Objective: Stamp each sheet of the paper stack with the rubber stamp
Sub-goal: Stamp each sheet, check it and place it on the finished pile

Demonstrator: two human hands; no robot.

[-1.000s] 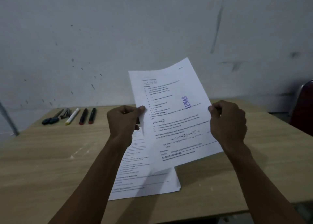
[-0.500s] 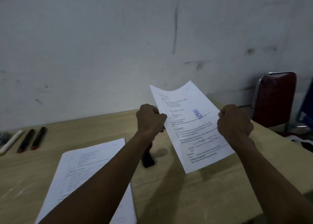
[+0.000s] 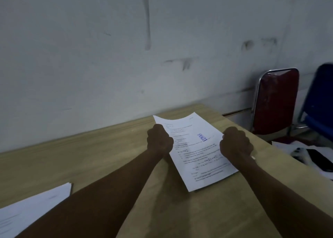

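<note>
A printed white sheet bearing a blue stamp mark lies low over the right part of the wooden table. My left hand grips its left edge and my right hand grips its right edge, both fists closed on the paper. Its near corner rests on or just above the tabletop. The paper stack lies at the bottom left, partly covered by my left forearm. The rubber stamp is hidden from view.
A grey wall runs right behind the table. A red chair and a blue chair stand past the table's right edge. A dark phone lies on white papers at the far right.
Both hands carried the stamped sheet to the right and lowered it toward the table. My view swung right, so the pens and stamp left the frame and the stack slid to the bottom left.
</note>
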